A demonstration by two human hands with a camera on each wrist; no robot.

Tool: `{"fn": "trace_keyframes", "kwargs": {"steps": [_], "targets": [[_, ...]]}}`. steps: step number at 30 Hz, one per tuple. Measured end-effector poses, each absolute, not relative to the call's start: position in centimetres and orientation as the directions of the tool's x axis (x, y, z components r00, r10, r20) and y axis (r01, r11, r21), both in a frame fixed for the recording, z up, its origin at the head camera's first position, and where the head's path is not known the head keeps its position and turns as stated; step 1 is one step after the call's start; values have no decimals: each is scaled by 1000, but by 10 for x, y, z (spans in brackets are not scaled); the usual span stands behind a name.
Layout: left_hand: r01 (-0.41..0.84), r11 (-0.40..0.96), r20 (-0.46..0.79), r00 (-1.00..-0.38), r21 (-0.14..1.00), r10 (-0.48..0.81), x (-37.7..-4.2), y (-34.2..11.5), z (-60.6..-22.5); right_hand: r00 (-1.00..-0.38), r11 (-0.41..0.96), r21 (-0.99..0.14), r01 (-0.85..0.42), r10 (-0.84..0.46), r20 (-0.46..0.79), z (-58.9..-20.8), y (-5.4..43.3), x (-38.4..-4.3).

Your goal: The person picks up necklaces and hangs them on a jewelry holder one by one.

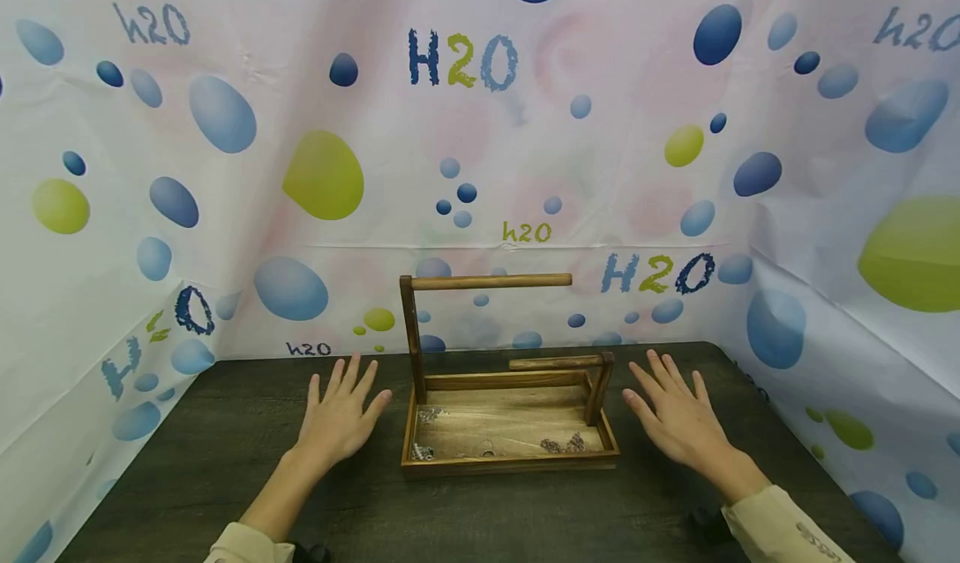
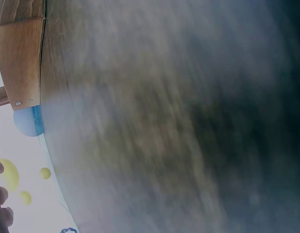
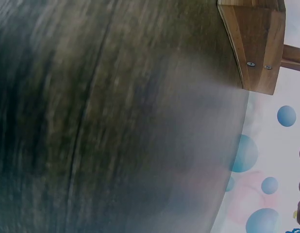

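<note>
A shallow wooden tray-like stand (image 1: 517,465) with raised bars sits on the dark table between the two hands. Its taller post at the left carries a long bar (image 1: 491,282); a shorter post at the right carries a lower bar (image 1: 555,364). Small silvery chains (image 1: 423,452) lie in its left corner, and darker chain-like jewelry (image 1: 562,444) toward the right. The left hand (image 1: 337,417) is left of the stand, palm down with fingers spread, holding nothing. To the right, the right hand (image 1: 678,417) also has its fingers spread, apart from the stand.
Dark wood-grain tabletop (image 1: 360,513) extends around the stand. A white printed sheet (image 1: 480,129) with blue and green bubbles rises behind it and along both sides. A small ring-shaped piece (image 1: 487,448) lies near the tray's front edge.
</note>
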State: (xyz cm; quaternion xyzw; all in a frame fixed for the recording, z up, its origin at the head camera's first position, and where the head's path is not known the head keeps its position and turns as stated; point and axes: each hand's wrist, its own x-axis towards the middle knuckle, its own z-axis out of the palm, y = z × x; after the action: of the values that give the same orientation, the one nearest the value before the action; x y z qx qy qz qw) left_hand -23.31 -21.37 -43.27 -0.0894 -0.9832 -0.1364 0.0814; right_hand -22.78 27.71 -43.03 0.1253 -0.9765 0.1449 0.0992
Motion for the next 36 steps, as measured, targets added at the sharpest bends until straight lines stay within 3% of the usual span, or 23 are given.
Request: {"fn": "trace_keyframes", "kwargs": {"steps": [36], "targets": [[197, 927, 168, -974, 319, 150, -226, -214, -428, -946, 913, -300, -276, -203, 254, -423, 275, -222]]}}
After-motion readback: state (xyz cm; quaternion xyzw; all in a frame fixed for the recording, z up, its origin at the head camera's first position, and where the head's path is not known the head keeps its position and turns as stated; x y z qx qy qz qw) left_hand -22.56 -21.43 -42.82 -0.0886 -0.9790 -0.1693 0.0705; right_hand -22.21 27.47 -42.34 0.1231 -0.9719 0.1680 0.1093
